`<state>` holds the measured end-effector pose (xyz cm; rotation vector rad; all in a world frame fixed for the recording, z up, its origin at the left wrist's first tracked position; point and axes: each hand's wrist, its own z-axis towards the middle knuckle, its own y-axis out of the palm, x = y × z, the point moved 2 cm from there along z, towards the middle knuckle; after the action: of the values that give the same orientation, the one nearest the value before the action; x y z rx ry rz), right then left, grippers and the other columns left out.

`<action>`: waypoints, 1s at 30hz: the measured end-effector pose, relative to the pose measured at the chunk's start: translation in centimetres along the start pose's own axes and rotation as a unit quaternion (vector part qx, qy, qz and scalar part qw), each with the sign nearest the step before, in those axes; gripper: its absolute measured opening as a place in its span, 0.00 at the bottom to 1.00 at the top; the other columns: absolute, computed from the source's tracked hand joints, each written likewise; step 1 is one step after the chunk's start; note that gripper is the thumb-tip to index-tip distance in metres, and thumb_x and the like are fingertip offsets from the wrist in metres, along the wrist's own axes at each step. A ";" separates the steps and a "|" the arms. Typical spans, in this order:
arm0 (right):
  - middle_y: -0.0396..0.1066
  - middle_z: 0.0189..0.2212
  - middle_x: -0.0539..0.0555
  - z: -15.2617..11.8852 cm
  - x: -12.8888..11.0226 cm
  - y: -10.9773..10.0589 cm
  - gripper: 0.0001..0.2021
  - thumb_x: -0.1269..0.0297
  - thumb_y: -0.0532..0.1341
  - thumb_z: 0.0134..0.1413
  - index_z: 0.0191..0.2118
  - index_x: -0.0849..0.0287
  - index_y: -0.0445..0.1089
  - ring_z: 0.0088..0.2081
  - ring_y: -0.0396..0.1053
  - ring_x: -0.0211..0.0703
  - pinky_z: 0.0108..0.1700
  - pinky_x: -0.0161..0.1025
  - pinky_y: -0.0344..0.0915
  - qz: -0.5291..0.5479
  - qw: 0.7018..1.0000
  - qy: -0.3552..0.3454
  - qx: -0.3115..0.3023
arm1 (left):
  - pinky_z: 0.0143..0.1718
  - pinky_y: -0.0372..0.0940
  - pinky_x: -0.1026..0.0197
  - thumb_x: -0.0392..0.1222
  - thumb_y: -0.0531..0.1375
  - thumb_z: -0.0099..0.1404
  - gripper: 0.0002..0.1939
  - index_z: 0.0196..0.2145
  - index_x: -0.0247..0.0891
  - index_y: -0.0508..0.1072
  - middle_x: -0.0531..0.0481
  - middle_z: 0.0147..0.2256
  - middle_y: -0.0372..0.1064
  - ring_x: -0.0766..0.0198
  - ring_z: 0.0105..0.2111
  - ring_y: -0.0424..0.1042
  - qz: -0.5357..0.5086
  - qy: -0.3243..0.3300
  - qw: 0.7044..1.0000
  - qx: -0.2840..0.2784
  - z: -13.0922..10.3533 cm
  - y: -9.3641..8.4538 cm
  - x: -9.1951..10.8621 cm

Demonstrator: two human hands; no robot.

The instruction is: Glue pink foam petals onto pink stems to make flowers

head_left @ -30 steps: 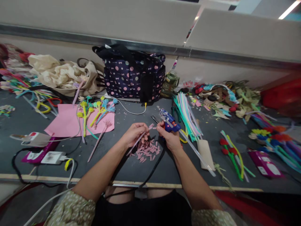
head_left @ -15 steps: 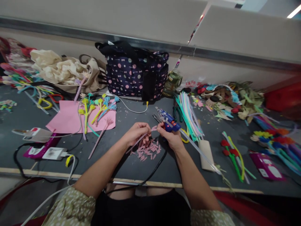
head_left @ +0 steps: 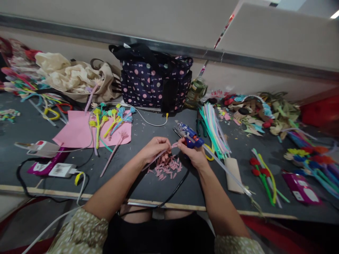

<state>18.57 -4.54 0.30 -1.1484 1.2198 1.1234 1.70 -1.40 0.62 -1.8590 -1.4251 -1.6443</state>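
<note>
Pinched between the fingers of my left hand (head_left: 156, 150) is a pink stem (head_left: 154, 163) that slants down to the left. My right hand (head_left: 192, 152) is wrapped round a blue glue gun (head_left: 192, 139), whose nozzle points up and left; a clear glue stick (head_left: 227, 172) trails from its back. The right fingertips also touch a small pink piece (head_left: 175, 144) at the top end of the stem. Under my hands lies a pile of short pink pieces (head_left: 169, 168).
Pink paper (head_left: 76, 128) with pipe-cleaner flowers lies left. A dotted bag (head_left: 143, 83) and green bottle (head_left: 196, 92) stand behind. Pliers (head_left: 201, 125), a pipe-cleaner bundle (head_left: 215, 130) and a beige block (head_left: 233, 175) are at right. A black cable (head_left: 174, 190) crosses the table's front.
The whole view has shifted slightly. The right fingertips sit a little closer to the pink piece by the left hand; both hands keep their holds.
</note>
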 end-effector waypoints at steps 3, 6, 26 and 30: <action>0.67 0.29 0.49 0.0 0.0 0.0 0.10 0.58 0.67 0.45 0.30 0.58 0.70 0.31 0.64 0.37 0.39 0.38 0.63 -0.014 1.000 -0.003 -0.005 | 0.14 0.62 0.69 0.36 0.60 0.48 0.03 0.23 0.34 0.70 0.52 0.20 0.69 0.69 0.14 0.67 0.007 0.002 1.000 -0.001 0.1 -0.1 -0.1; 0.67 0.29 0.49 0.0 0.2 -0.1 0.10 0.57 0.66 0.47 0.30 0.58 0.70 0.32 0.65 0.39 0.40 0.38 0.63 -0.028 1.000 -0.012 -0.003 | 0.15 0.62 0.69 0.36 0.60 0.48 0.03 0.23 0.34 0.70 0.51 0.21 0.69 0.69 0.14 0.67 0.011 0.003 1.000 -0.003 0.1 -0.1 -0.2; 0.70 0.32 0.53 0.0 -0.1 -0.1 0.12 0.57 0.66 0.46 0.31 0.59 0.69 0.33 0.68 0.41 0.42 0.42 0.65 -0.064 0.998 -0.016 0.011 | 0.15 0.62 0.69 0.35 0.59 0.47 0.04 0.24 0.33 0.69 0.52 0.20 0.68 0.70 0.14 0.67 0.018 -0.011 1.000 -0.012 0.1 -0.1 -0.2; 0.70 0.32 0.52 0.1 0.1 -0.1 0.11 0.57 0.66 0.46 0.31 0.58 0.70 0.34 0.68 0.41 0.42 0.42 0.65 -0.057 0.998 -0.021 0.015 | 0.15 0.62 0.69 0.35 0.59 0.46 0.03 0.23 0.33 0.69 0.52 0.20 0.68 0.69 0.13 0.67 0.017 -0.009 1.000 -0.008 0.1 0.0 -0.2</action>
<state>18.72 -4.47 0.22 -1.1521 1.1203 1.0352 1.71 -1.42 0.45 -1.9008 -1.3833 -1.6309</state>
